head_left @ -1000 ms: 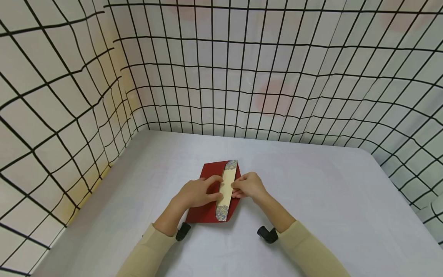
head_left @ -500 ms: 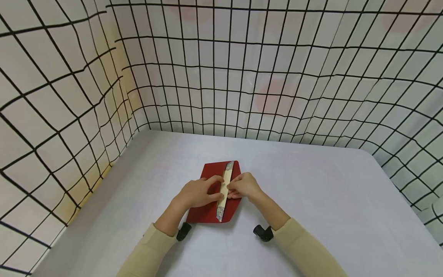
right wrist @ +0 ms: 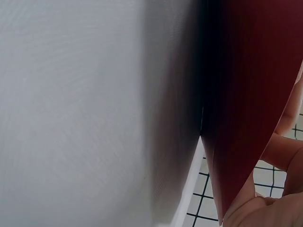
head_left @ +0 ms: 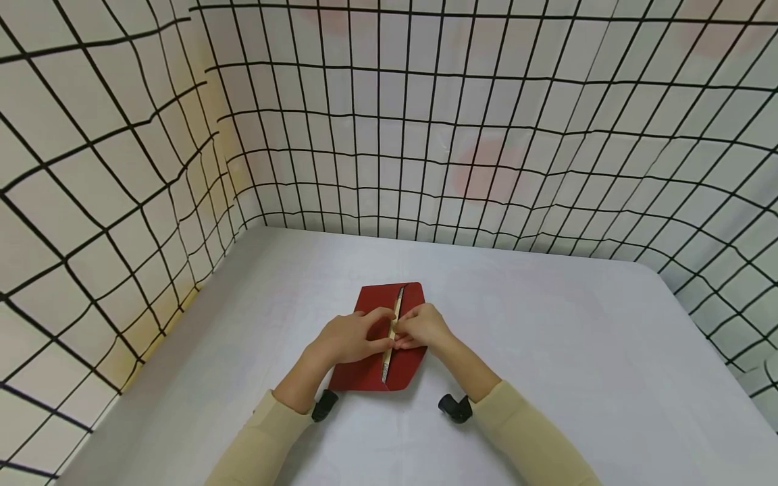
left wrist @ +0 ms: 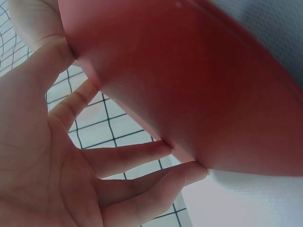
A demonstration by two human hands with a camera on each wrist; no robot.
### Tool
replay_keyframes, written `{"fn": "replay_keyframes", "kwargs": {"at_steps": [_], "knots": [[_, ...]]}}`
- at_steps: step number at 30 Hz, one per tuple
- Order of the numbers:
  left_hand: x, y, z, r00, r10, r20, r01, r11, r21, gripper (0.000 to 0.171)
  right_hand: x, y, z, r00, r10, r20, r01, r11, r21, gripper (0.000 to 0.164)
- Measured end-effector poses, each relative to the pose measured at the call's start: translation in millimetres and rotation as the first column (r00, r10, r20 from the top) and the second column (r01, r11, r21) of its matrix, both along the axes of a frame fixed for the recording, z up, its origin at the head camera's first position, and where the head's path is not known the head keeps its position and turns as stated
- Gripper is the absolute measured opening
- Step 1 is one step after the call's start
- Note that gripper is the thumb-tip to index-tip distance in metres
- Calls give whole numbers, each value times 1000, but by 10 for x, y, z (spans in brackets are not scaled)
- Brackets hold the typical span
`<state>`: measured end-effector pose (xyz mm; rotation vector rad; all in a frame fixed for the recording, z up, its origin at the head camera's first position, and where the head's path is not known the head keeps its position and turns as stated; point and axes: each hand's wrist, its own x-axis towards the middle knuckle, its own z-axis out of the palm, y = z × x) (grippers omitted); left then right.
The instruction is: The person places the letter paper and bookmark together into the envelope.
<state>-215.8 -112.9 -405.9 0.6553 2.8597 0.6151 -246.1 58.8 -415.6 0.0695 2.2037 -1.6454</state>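
Observation:
A red envelope lies on the white table, its flap folded out to the right. Only a thin strip of a cream card with patterned ends shows at the envelope's mouth; the rest is hidden inside. My left hand lies over the envelope's body, its fingertips and thumb right at the mouth. In the left wrist view, its spread fingers touch the red paper. From the flap side, my right hand pinches the card's exposed edge. The right wrist view shows that hand partly behind the dark red flap.
The white table extends around the envelope. Black netting stands over pale walls at the back and sides. A black wrist camera sits at the left cuff and another black camera at the right.
The cream card has slid left into the envelope, from a broad band to a thin strip. My right hand has moved left with it; the left hand has stayed nearly still.

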Motion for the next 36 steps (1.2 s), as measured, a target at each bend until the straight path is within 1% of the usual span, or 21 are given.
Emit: {"fn": "replay_keyframes", "kwargs": {"at_steps": [17,23,29,36], "knots": [[0,9,-9,1000,-4,-4,4,1000,-26,38,-21,-23,-78,1000,26,3,-26,1000,-6,9],[0,10,-12,1000,-1,7,1,1000,-7,39,-17,-38,-88,1000,22,10,-22,1000,-2,9],[-2,8,-21,1000,5,17,-5,1000,-8,43,-11,-56,-103,1000,15,7,-15,1000,-2,9],[-2,7,-15,1000,3,18,-2,1000,-10,43,-11,-50,-119,1000,16,2,-16,1000,0,9]]}}
